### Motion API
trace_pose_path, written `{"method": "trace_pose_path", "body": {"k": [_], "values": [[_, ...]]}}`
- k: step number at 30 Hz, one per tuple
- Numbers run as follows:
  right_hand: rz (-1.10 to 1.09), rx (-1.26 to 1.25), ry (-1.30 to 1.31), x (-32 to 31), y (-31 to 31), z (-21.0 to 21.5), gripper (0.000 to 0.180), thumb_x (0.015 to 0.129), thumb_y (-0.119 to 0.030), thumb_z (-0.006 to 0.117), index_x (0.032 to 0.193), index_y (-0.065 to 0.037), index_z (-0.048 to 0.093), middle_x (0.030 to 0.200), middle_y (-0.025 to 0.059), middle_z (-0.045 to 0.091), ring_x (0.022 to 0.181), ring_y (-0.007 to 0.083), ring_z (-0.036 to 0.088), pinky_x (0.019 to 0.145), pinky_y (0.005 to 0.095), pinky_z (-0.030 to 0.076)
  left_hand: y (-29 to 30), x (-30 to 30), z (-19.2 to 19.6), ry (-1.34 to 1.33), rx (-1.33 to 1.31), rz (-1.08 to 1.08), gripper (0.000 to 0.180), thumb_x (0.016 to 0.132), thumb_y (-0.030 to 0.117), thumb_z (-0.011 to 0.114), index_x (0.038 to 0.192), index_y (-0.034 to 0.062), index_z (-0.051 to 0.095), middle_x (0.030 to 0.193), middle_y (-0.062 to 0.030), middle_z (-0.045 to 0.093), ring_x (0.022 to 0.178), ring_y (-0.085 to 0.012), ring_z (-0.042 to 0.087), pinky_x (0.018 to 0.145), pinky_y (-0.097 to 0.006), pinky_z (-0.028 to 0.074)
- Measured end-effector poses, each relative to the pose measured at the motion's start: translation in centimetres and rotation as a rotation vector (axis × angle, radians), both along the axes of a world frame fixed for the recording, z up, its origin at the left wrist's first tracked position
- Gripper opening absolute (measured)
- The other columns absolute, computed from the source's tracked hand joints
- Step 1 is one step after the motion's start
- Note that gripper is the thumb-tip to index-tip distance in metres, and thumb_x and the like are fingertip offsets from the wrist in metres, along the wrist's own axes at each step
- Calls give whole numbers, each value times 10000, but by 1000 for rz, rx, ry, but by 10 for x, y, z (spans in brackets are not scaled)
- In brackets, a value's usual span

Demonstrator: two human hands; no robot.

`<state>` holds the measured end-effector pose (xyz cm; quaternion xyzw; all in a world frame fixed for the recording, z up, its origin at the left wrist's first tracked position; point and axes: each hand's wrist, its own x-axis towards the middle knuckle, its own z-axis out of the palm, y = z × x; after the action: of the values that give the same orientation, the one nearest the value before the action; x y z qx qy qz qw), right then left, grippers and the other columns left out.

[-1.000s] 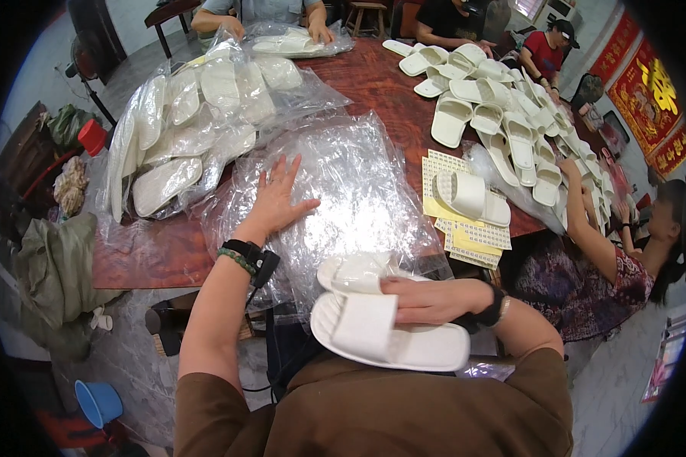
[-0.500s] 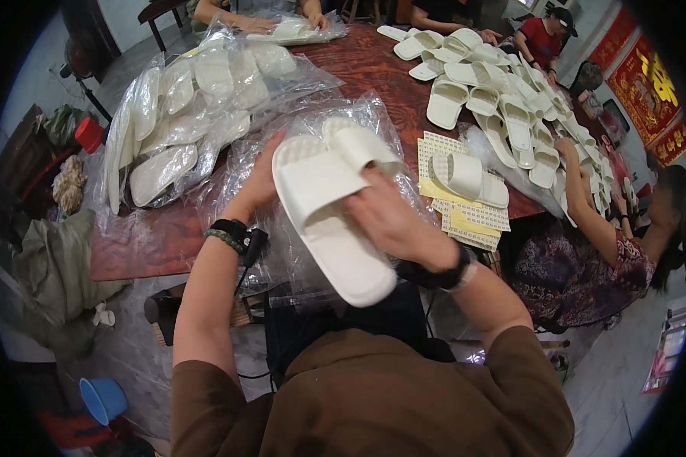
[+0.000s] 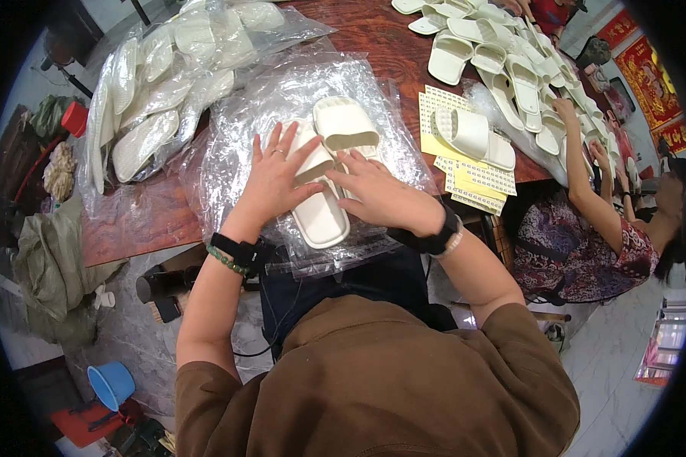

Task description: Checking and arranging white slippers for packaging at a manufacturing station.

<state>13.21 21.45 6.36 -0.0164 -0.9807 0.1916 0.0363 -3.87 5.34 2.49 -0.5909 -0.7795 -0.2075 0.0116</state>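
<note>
The left hand (image 3: 278,177) is spreading its fingers apart and lying flat across the strap of a white open-toed slide slipper (image 3: 322,221), its thumb standing off to the right. The right hand (image 3: 383,194) is reaching in from the other side, its fingers extended and loosely apart, resting over the inner edges of the pair rather than clamping on them. Just beyond the right fingertips, a second white slide slipper with a wide strap (image 3: 344,126) is lying beside the first, its toe pointing away. Beneath both hands, a stack of clear, crinkled plastic bags (image 3: 240,137) is carrying the pair on a glossy reddish-brown wooden table (image 3: 137,228). Left of the left hand, a heap of white slippers in clear plastic (image 3: 146,145) is sitting near. Right of the right hand, yellow-and-white printed label sheets (image 3: 476,186) are lying under a single white ridged slipper (image 3: 465,131).
</note>
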Motion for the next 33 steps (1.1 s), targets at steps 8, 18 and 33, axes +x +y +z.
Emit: {"method": "trace_pose_path", "body": {"k": [8,18,33], "values": [[-167,-98,153,81,13,-1,330,848,-49,689,1172,-25,632,1155,166,606,1073,374,573,910,436,472,-20,59,34,78,238,226,627,827,252,769,1398,117,546,1488,-192,435,1412,-420,355,1148,-584,254],[-239,-85,304,73,-1,-19,222,792,-16,705,1003,-2,640,1040,146,589,1004,333,559,887,416,468,-43,117,-2,54,157,31,396,802,147,747,1195,136,698,1277,-128,595,1175,-335,540,988,-484,408],[-284,-201,245,47,15,-10,176,819,-51,698,979,-9,638,925,159,597,910,362,596,808,435,489,-12,128,-21,88,115,-18,528,834,99,669,1353,68,578,1455,-117,487,1247,-309,498,1086,-470,352]]}}
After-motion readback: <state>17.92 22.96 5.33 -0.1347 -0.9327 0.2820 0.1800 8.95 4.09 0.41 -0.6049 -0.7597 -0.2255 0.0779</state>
